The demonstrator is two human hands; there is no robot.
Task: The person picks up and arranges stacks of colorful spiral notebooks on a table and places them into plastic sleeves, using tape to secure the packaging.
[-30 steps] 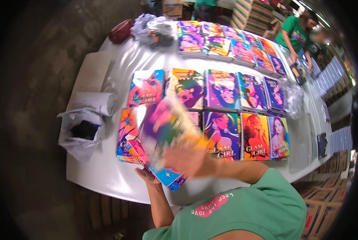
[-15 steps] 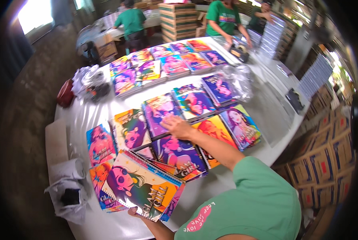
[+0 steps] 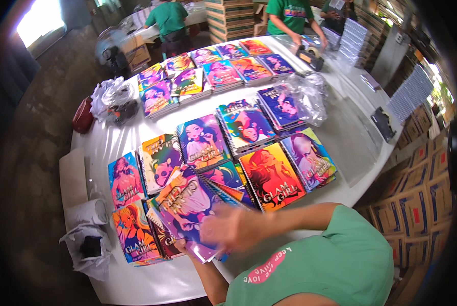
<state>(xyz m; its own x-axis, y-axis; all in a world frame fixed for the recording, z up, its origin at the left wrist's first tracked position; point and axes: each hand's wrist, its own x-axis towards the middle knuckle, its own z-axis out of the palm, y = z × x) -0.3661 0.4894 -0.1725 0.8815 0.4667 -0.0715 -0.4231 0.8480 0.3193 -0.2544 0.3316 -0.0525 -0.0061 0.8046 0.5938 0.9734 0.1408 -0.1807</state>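
My left hand (image 3: 182, 247) grips the lower edge of a fanned stack of spiral notebooks, held at a tilt above the near part of the table. On top of that stack lies a purple notebook (image 3: 183, 201) with an illustrated cover, turned upside down. My right hand (image 3: 229, 227), smeared by motion, is over the purple notebook's right side; whether its fingers grip it cannot be made out. Around the held stack lie piles of similar notebooks: an orange-red one (image 3: 272, 176) to the right, a blue-pink one (image 3: 202, 140) beyond, and an orange-purple one (image 3: 131, 232) to the left.
More notebook piles (image 3: 221, 74) stand in two rows across the far side. Clear plastic bags (image 3: 310, 99) lie at right, a tape dispenser (image 3: 310, 57) beyond. White rolls (image 3: 88, 214) and a bag are at left. Cartons (image 3: 412, 214) are stacked beside the table; co-workers (image 3: 289, 20) stand behind.
My right hand has moved from the middle row toward me, over the held stack. A purple notebook now covers the cream one there, and a blue-pink cover shows where my right hand was.
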